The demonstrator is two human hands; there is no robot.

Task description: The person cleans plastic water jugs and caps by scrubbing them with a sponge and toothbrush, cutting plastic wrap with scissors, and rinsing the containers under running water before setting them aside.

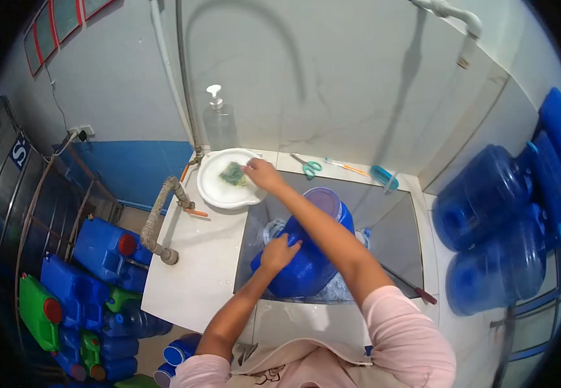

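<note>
My right hand (264, 175) reaches across to a white basin (205, 191) on the counter, fingers pinched at the edge of a green scouring pad (232, 173). The pad lies over whitish, soapy-looking contents. My left hand (279, 253) grips a blue jug (303, 275) at its upper part, apparently by the handle. Tilted inside the grey sink (393, 223), the jug has a purplish round cap or end (323, 199) toward the wall. My right forearm hides part of the jug. Clear crumpled plastic or water shows beneath it.
A pump bottle (220, 126) stands behind the basin. Green-handled scissors (310, 169), a toothbrush (336, 163) and a teal brush (384, 178) lie along the back ledge. A pipe (158, 223) rises at left. Blue water bottles (481, 194) stand right; jerrycans (74, 284) left.
</note>
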